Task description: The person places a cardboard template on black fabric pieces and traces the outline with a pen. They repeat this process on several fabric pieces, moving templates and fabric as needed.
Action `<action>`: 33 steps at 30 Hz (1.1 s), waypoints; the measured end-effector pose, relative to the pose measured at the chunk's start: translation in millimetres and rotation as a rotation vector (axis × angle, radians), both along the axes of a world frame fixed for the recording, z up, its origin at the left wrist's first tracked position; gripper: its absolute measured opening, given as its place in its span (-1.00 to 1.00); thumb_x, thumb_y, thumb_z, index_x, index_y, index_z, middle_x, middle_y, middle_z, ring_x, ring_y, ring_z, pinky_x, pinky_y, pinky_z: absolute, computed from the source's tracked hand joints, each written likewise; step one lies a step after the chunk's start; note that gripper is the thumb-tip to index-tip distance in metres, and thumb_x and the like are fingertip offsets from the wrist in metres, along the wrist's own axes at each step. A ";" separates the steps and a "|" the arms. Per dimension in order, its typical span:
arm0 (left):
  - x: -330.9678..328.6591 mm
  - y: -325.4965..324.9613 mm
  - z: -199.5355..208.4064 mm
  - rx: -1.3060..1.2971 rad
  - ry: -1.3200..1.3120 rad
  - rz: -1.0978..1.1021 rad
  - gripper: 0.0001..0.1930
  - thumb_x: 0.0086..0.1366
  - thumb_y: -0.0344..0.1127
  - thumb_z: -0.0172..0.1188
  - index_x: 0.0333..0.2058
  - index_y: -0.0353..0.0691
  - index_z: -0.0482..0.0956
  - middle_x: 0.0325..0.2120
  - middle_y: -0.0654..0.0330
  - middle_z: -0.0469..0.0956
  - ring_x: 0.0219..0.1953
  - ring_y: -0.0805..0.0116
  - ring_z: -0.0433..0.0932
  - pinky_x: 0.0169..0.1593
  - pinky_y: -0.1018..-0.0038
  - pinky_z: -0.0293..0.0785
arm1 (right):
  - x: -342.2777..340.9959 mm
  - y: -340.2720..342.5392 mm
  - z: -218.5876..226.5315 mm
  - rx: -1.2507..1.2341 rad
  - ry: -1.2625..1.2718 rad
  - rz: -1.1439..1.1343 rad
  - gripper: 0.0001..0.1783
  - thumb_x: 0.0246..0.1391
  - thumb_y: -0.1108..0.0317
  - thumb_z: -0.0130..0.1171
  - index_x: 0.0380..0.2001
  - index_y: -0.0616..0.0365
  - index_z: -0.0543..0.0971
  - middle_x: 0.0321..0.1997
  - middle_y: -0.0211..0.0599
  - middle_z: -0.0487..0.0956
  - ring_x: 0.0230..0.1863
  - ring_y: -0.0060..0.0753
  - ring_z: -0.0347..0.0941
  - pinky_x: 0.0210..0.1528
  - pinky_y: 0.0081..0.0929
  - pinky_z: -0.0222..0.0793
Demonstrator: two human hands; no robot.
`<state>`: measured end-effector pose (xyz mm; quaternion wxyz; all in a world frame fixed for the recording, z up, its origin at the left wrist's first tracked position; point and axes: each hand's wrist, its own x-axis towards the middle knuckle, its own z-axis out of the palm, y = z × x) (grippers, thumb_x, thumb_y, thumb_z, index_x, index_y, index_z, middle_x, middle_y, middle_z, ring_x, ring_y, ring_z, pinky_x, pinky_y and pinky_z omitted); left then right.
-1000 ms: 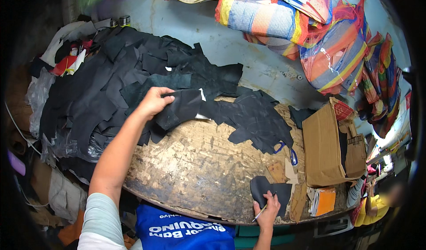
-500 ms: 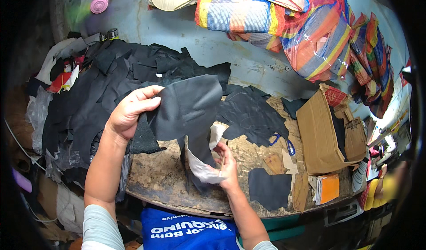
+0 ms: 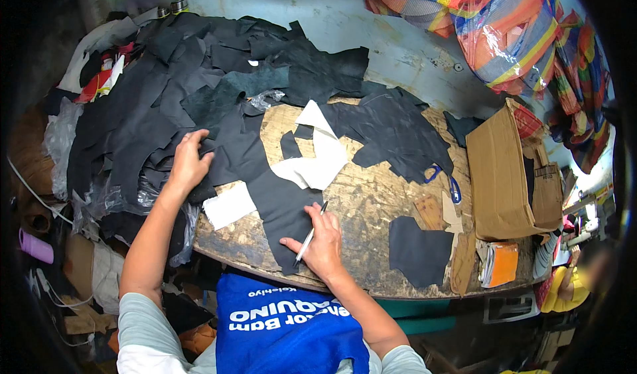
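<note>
Right at the front edge of the worktop point(image 3: 358, 221), the person's right hand point(image 3: 320, 241) has its fingers closed round a slim white pen point(image 3: 306, 246), which slants between thumb and fingers. The hand is over the lower part of a black leather piece point(image 3: 282, 201) that runs from the pile toward the front edge. The left hand point(image 3: 191, 165), fingers loosely spread and holding nothing visible, is at the near right side of the black leather pile point(image 3: 146, 102); whether it touches the leather cannot be told. That pile covers the worktop's left end and reaches its back edge.

A large white scrap point(image 3: 325, 153) lies just beyond the leather piece, and a smaller white scrap point(image 3: 229, 205) lies beside it on the left, near the front edge. More black leather point(image 3: 398, 132) spreads along the back edge toward the right, with blue-handled scissors point(image 3: 454, 189) at its near corner. At the right end stands an open cardboard box point(image 3: 491, 181); nearer the front edge are a cut black panel point(image 3: 420, 251) and an orange-covered notebook point(image 3: 501, 266).
</note>
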<state>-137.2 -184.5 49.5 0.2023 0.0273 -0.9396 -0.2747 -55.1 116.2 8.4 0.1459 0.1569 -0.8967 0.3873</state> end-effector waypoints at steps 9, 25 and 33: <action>-37.0 124.1 -13.3 -0.248 -0.150 -0.375 -0.36 -0.13 -0.01 0.41 -0.13 -0.33 0.53 -0.15 -0.13 0.53 -0.04 -0.01 0.48 0.04 0.24 0.38 | 3.5 1.2 -9.2 0.055 -0.052 -0.020 -0.45 -0.40 0.20 0.47 -0.25 0.06 0.48 -0.23 -0.27 0.49 -0.07 -0.10 0.32 -0.05 -0.21 0.18; -208.3 -46.0 74.3 1.374 0.117 0.018 -0.85 0.24 -0.41 0.00 -0.29 -0.26 0.54 -0.43 0.08 0.57 -0.46 0.22 0.57 -0.46 0.32 0.48 | 6.6 3.2 -14.8 0.035 0.008 -0.029 -0.58 -0.33 0.22 0.45 -0.36 0.04 0.50 -0.22 -0.35 0.52 -0.15 -0.20 0.34 -0.15 -0.26 0.14; -17.5 -347.7 117.8 1.111 0.865 0.005 -0.65 0.33 -0.44 -0.21 0.01 -0.46 0.38 -0.03 -0.11 0.43 0.00 0.06 0.47 0.13 0.15 0.40 | 2.1 1.9 -13.1 0.083 -0.013 -0.029 -0.50 -0.33 0.20 0.45 -0.24 0.03 0.53 -0.02 -0.30 0.54 -0.05 -0.13 0.33 -0.02 -0.22 0.12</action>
